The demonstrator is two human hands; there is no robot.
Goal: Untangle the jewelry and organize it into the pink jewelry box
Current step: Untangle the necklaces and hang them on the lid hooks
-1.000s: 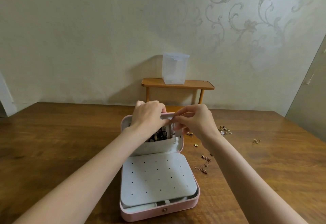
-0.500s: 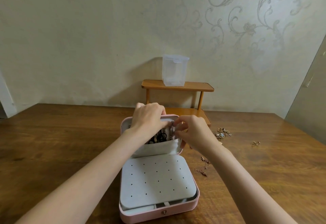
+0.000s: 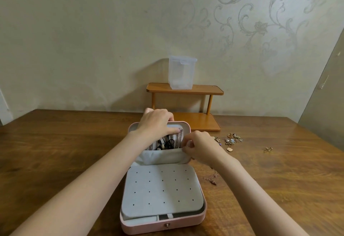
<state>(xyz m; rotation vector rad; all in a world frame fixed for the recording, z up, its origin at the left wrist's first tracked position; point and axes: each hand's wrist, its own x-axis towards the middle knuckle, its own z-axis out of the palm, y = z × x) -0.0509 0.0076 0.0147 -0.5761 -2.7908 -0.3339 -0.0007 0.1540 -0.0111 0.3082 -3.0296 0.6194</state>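
The pink jewelry box [image 3: 163, 224] lies open on the wooden table, its grey dotted panel [image 3: 162, 191] flat and its lid standing up. My left hand [image 3: 156, 124] grips the lid's top edge, its thumb pressing a thin chain [image 3: 180, 133] that hangs against the lid. My right hand [image 3: 201, 147] pinches the upper right edge of the lid's grey pocket [image 3: 163, 156]. Dark cords and chains [image 3: 166, 142] hang into that pocket. Loose gold pieces [image 3: 232, 140] lie to the right of the box, and a thin chain [image 3: 211, 179] lies beside my right forearm.
A small two-tier wooden shelf [image 3: 195, 122] stands behind the box against the wall, with a clear plastic container [image 3: 181, 72] on its top tier. One gold piece [image 3: 267, 149] lies apart at the far right.
My right hand has dropped from the lid's top edge to the pocket's upper right edge. My left hand has stayed on the lid. The camera view has tilted slightly.
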